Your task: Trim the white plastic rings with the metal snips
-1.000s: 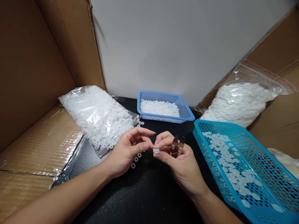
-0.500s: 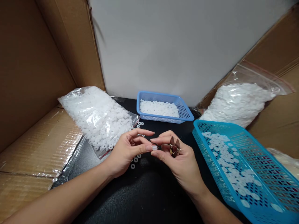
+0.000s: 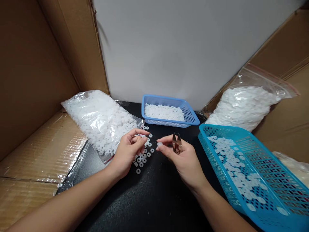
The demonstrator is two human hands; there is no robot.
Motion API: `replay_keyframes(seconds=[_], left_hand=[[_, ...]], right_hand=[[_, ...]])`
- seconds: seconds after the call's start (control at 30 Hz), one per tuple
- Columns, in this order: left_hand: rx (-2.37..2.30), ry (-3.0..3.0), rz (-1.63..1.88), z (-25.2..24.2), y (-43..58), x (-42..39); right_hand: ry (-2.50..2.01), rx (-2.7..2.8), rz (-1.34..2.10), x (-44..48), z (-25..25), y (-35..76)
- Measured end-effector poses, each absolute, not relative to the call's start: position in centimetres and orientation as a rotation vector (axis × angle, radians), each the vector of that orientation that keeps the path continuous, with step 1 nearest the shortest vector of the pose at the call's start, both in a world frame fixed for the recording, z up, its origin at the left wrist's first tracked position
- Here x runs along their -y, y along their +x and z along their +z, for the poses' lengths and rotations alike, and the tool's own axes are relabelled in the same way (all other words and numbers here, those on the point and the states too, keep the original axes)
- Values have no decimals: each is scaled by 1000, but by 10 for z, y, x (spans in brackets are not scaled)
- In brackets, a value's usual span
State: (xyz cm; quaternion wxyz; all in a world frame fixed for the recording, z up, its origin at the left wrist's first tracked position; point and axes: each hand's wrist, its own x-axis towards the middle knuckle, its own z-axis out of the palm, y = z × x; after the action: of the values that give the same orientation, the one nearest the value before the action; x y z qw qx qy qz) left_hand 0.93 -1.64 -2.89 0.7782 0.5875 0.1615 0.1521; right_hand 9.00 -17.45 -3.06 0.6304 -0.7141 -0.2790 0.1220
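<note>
Right hand (image 3: pixel 187 162): grip pinching small white piece (image 3: pixel 159 144), near picture centre; metal snips (image 3: pixel 177 145) in same hand, 3 o'clock from piece, blades up. Piece likely light, stiffish, slick; best taken by rim. Left hand (image 3: pixel 127 148), 9 o'clock: fingers curled over loose white rings (image 3: pixel 141 159) on surface (image 3: pixel 154 196); cannot tell if gripping. No readable brands, labels, writing.

We see a slender bare left forearm (image 3: pixel 72 198), broader toward the elbow, and a similarly slim bare right forearm (image 3: pixel 214 206), cut off by the bottom edge. Both taper to narrow, bare wrists (image 3: pixel 114 170) — then an ungloved left hand (image 3: pixel 129 149) and an ungloved right hand (image 3: pixel 183 158), with slim fingers (image 3: pixel 169 152) — nails too small for us to make out.
</note>
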Motion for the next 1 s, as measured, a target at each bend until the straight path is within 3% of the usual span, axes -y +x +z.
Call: replay_keyframes(seconds=[0.33,0.6,1.0], left_hand=[[-341,1502,472,-38,16,4],[-350,1410,492,-38,15,6],[-292,1215,199,-37,9,17]], right_hand=[[-1867,571,-183,134,-11,184],[-1907,1130,312,157,-50,126],[-1720,887,264,178,-44,106]])
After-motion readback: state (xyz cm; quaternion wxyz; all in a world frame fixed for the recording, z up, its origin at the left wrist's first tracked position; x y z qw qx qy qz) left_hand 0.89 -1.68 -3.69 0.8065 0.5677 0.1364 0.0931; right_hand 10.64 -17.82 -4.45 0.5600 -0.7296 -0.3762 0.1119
